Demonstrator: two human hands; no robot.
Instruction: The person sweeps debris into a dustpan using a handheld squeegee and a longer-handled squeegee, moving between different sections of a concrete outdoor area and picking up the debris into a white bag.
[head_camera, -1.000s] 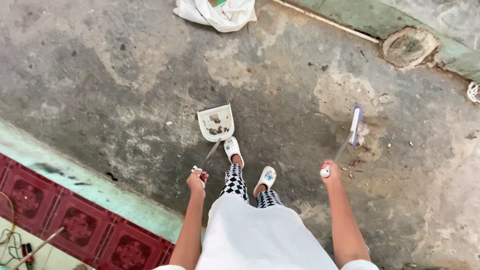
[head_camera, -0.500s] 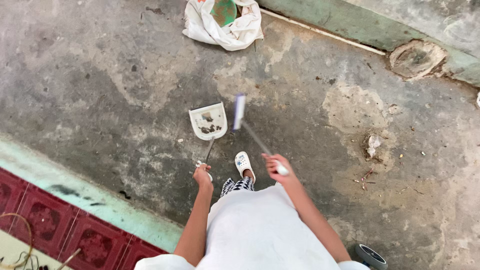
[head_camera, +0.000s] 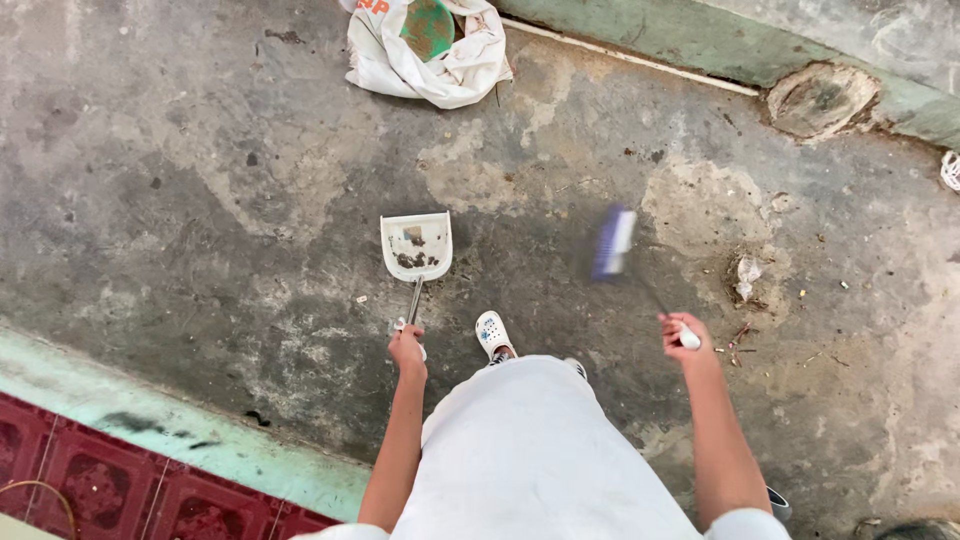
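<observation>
Worn concrete floor (head_camera: 200, 150), left hand (head_camera: 407, 348) gripping dustpan (head_camera: 416, 246) handle, right hand (head_camera: 684, 338) clamped on blurred broom (head_camera: 613, 243), sack (head_camera: 425, 45) beyond

We are looking at a white dustpan (head_camera: 416, 245) with brown dirt inside. The broom (head_camera: 612, 243) is showing blue and white. The shoe (head_camera: 492, 333) is white with blue spots. The floor (head_camera: 200, 180) is grey with pale patches. The bag (head_camera: 428, 48) is white and green. The tiles (head_camera: 90, 480) are showing a red pattern.
</observation>
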